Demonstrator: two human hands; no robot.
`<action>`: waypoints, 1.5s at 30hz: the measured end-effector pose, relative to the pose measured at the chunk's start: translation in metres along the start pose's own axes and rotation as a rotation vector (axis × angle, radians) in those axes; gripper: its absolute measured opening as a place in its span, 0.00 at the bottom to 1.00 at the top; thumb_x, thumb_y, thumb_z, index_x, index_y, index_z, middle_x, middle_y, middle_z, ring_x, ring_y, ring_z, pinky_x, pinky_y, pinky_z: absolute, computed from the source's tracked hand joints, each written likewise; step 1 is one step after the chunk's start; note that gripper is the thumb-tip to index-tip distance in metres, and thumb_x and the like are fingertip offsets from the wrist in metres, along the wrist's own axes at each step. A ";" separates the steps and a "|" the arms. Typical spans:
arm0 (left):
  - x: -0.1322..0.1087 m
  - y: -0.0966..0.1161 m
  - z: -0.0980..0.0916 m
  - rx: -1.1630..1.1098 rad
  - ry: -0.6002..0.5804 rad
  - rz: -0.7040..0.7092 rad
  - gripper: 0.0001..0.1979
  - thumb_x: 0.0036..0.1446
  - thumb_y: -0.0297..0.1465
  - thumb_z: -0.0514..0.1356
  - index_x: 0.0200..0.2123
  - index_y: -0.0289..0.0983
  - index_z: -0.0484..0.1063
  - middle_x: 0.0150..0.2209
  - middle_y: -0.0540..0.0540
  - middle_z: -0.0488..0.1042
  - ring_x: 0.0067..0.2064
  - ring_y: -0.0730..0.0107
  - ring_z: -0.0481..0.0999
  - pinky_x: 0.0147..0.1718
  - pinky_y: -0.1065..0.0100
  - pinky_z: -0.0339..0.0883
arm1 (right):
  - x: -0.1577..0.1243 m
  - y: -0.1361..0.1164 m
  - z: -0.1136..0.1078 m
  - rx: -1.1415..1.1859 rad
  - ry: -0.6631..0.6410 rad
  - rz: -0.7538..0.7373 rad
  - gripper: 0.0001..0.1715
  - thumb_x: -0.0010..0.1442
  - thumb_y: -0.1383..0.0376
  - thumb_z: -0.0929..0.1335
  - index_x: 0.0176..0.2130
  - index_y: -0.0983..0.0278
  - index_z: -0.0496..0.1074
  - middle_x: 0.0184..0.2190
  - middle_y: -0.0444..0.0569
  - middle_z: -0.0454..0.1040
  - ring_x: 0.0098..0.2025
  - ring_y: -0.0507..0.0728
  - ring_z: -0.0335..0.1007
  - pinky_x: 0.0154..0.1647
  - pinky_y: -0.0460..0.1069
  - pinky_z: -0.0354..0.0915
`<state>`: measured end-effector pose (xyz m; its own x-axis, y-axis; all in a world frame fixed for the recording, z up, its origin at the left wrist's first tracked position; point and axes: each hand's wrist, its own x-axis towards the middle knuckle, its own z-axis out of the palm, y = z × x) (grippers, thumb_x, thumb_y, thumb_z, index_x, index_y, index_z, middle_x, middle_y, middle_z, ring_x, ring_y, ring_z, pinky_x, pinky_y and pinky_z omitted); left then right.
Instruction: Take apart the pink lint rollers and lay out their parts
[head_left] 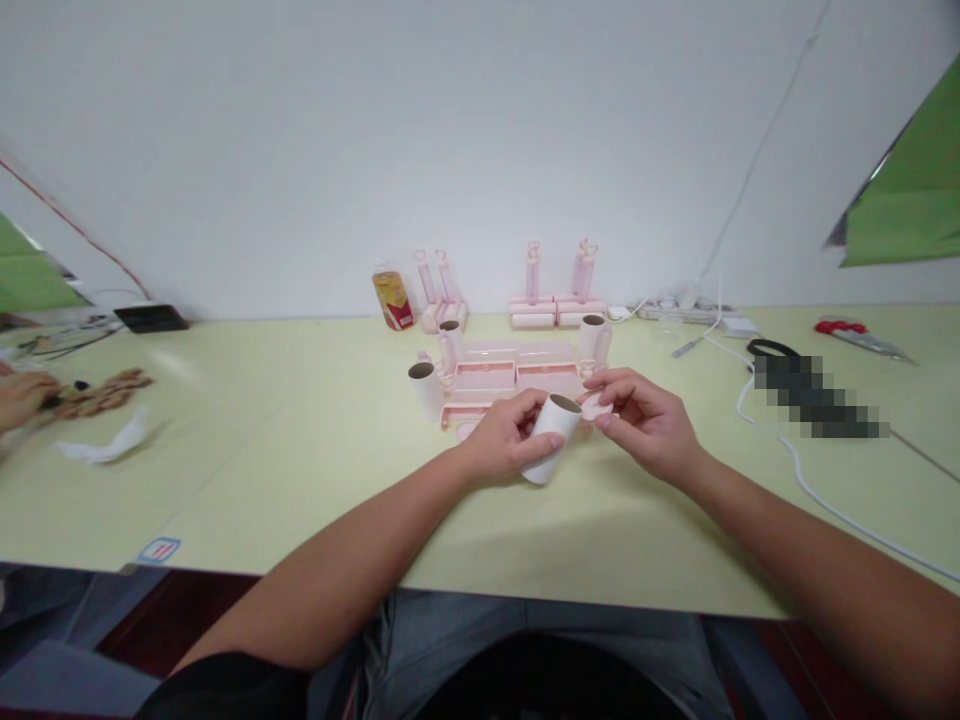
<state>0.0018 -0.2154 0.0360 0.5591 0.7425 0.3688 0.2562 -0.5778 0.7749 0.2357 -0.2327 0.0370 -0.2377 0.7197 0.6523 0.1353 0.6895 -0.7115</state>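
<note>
My left hand (511, 440) is wrapped round a white paper roll (551, 440) with a brown core, tilted above the table. My right hand (651, 425), just right of the roll's top, pinches a pale pink round disc (597, 405) between thumb and fingers. Behind my hands lie pink plastic trays (484, 378). Three more white rolls stand about them: one at the left (426, 390), one at the back left (451, 345) and one at the back right (593, 340). Another pale pink disc (466, 430) lies by my left wrist.
By the wall stand pink-handled rollers (532, 275) and a yellow bottle (394, 300). A power strip (686, 312) and a white cable (802, 480) lie to the right. Far left, another person's hand (26, 398) is near brown pieces (105, 395) and a crumpled tissue (105, 445).
</note>
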 end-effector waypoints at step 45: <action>0.000 0.012 0.000 0.140 -0.138 0.006 0.27 0.54 0.48 0.63 0.52 0.38 0.70 0.38 0.47 0.74 0.33 0.70 0.68 0.31 0.69 0.60 | -0.003 0.001 0.007 0.009 -0.155 -0.006 0.06 0.62 0.62 0.69 0.40 0.60 0.72 0.51 0.54 0.73 0.54 0.61 0.70 0.57 0.59 0.64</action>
<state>0.0049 -0.2219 0.0451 0.6615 0.6909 0.2916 0.3545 -0.6307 0.6903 0.2299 -0.2348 0.0331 -0.3843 0.6943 0.6085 0.1254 0.6923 -0.7107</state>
